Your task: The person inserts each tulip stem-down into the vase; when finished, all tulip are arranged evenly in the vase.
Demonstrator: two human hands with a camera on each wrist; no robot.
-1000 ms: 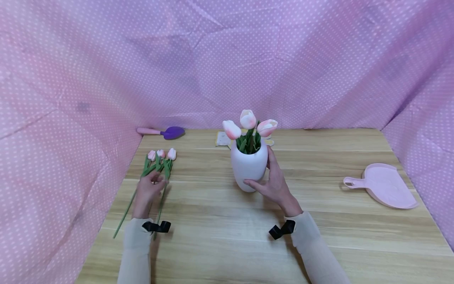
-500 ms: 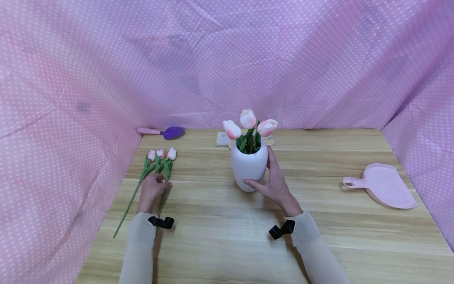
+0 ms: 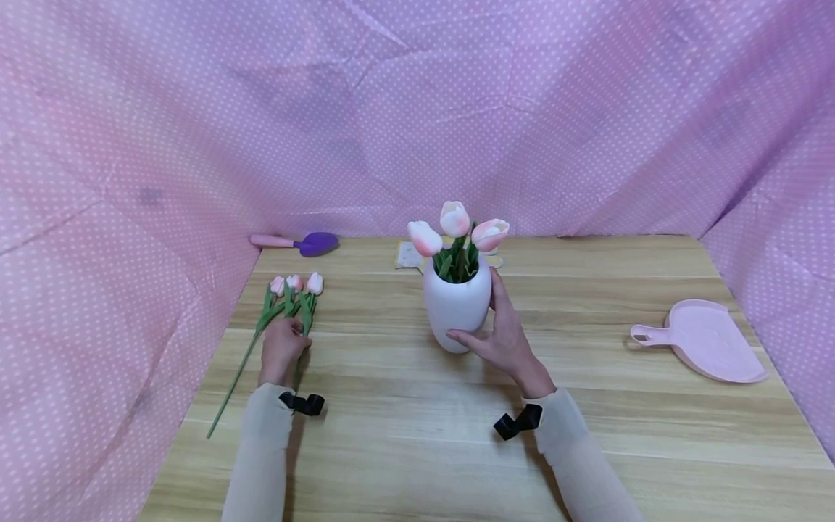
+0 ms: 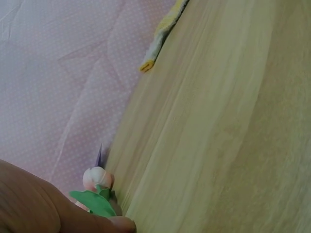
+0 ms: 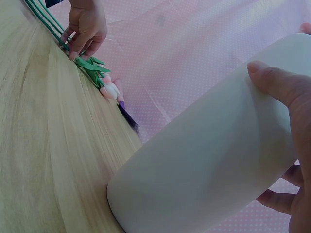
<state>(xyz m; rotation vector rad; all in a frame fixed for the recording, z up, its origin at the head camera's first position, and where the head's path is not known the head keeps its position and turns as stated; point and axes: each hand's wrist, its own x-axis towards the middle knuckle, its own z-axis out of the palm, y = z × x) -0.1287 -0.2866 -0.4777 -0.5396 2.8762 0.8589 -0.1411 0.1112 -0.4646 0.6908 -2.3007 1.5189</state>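
Note:
Three pale pink tulips [image 3: 314, 283] with green leaves lie on the left part of the table. My left hand [image 3: 282, 349] is down over their stems, thumb and fingers pinching the stem of the rightmost one. The right wrist view shows this left hand [image 5: 88, 28] from the side, fingertips at the stem just below the leaves. At the middle stands a white vase [image 3: 458, 308] holding three more pink-and-white tulips [image 3: 454, 219]. My right hand [image 3: 505, 339] grips the vase from its right side, thumb across the front and fingers round behind, partly hidden.
A trowel [image 3: 317, 244] with purple blade and pink handle lies at the back left. Behind the vase is a flat yellow-and-white item [image 3: 409, 255], partly hidden. A pink dustpan [image 3: 714, 341] lies at the right. Pink dotted cloth [image 3: 417, 116] hangs round the table [image 3: 404, 449].
My left hand has moved slightly right across the stems, and its fingers have closed on the rightmost tulip's stem. My right hand and the vase have stayed in place.

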